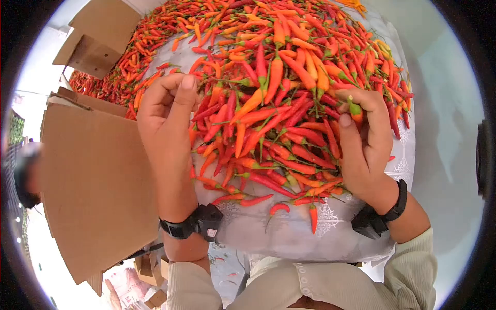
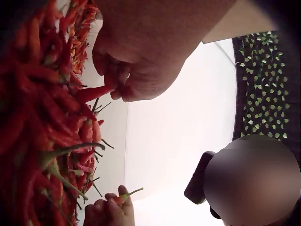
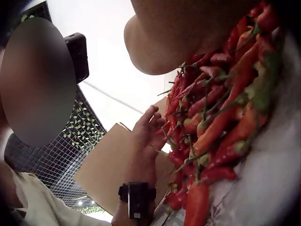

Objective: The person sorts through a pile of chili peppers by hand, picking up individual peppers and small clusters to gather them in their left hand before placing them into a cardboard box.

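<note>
A big heap of red and orange chili peppers [image 1: 279, 129] covers the table's patterned grey cloth. At the left of the heap my left hand [image 1: 168, 113] is raised with thumb and forefinger together. The left wrist view shows a red chili pepper [image 2: 96, 93] pinched in its fingertips, pointing at the pile. My right hand [image 1: 367, 139], at the right side of the heap, holds another chili pepper [image 1: 355, 109] between thumb and fingers. That pepper's green stem end sticks up, while the fingers hide most of its body.
Cardboard boxes [image 1: 98, 186] stand open along the left side of the table. A few loose peppers [image 1: 313, 218] lie on the grey cloth [image 1: 289, 243] near my body. Another person [image 1: 32, 173] is at the far left edge.
</note>
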A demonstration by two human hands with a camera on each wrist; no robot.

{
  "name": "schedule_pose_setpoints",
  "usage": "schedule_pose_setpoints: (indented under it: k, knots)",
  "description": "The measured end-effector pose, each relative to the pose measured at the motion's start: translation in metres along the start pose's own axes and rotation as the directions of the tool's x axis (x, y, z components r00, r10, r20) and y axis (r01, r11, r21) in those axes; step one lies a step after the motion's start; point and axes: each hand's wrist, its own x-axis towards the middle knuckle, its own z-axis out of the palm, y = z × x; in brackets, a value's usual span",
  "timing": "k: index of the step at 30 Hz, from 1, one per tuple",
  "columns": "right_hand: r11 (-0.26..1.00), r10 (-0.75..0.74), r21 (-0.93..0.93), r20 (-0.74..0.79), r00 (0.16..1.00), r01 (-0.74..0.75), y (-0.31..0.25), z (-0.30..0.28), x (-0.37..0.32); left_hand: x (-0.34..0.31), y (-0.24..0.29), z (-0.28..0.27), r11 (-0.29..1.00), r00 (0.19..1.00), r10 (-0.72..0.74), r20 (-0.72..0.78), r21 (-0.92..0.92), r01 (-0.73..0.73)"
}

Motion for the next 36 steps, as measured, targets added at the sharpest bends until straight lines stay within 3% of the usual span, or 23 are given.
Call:
schedule_pose_setpoints:
  k: [2,5,7,10,11,13,16,19,20,23,24,27,30,33,34,36]
  knots:
    - [0.998,-0.059,-0.020,0.003,0.998,0.059,0.004,0.004,0.001,-0.001,0.001,-0.003,1.000,1.000,0.019,0.024,-0.002,-0.019]
    - [1.000,0.006,-0.029,0.096,0.995,-0.003,0.005,0.006,0.000,-0.004,0.002,0.006,0.989,0.990,0.093,0.108,0.109,-0.105]
    - [0.993,0.107,0.037,0.091,0.990,-0.111,0.007,0.010,-0.003,-0.009,-0.005,0.013,0.956,0.963,0.169,0.212,0.201,-0.212]
    - [0.958,0.263,0.081,0.141,0.955,-0.275,-0.001,0.009,-0.004,-0.015,-0.003,0.023,0.776,0.873,0.298,0.385,0.435,-0.457]
    - [0.940,0.315,0.085,0.163,0.935,-0.332,-0.003,0.008,-0.003,-0.015,-0.003,0.022,0.785,0.881,0.275,0.385,0.439,-0.437]
    - [0.961,0.245,0.095,0.147,0.958,-0.260,0.002,0.011,-0.006,-0.015,-0.004,0.021,0.801,0.893,0.228,0.387,0.446,-0.398]
    - [0.980,0.171,0.071,0.151,0.974,-0.183,0.006,0.010,-0.006,-0.015,-0.009,0.018,0.967,0.948,0.115,0.297,0.185,-0.176]
    - [0.985,0.152,0.056,0.162,0.975,-0.163,0.007,0.009,-0.006,-0.016,0.001,0.017,0.997,0.969,0.014,0.245,-0.082,0.006]
    - [0.985,0.152,0.057,0.164,0.975,-0.163,0.007,0.009,-0.005,-0.013,0.003,0.013,0.999,0.963,-0.005,0.268,-0.040,0.016]
    - [0.972,0.202,0.087,0.174,0.964,-0.220,0.004,0.009,-0.005,-0.007,0.003,0.006,0.978,0.978,0.004,0.206,-0.205,0.039]
    - [0.977,0.179,0.089,0.166,0.970,-0.196,0.005,0.009,-0.005,-0.007,0.007,0.010,0.975,0.992,0.009,0.122,-0.221,0.019]
    - [0.981,0.154,0.091,0.157,0.976,-0.169,0.007,0.010,-0.006,-0.002,0.013,-0.004,0.926,0.983,-0.057,0.177,-0.359,0.118]
    - [0.978,0.176,0.086,0.166,0.970,-0.192,0.004,0.009,-0.005,0.009,0.007,-0.023,0.864,0.925,-0.200,0.324,-0.386,0.322]
    - [0.986,0.130,0.085,0.150,0.980,-0.144,0.007,0.010,-0.005,0.012,0.011,-0.027,0.923,0.909,-0.343,0.237,-0.097,0.373]
    - [0.988,0.121,0.080,0.148,0.982,-0.134,0.008,0.010,-0.005,0.010,0.011,-0.025,0.948,0.922,-0.319,0.219,0.090,0.306]
    - [0.990,0.115,0.062,0.152,0.982,-0.126,0.007,0.010,-0.005,0.004,0.006,-0.017,0.881,0.945,-0.260,0.200,0.449,0.147]
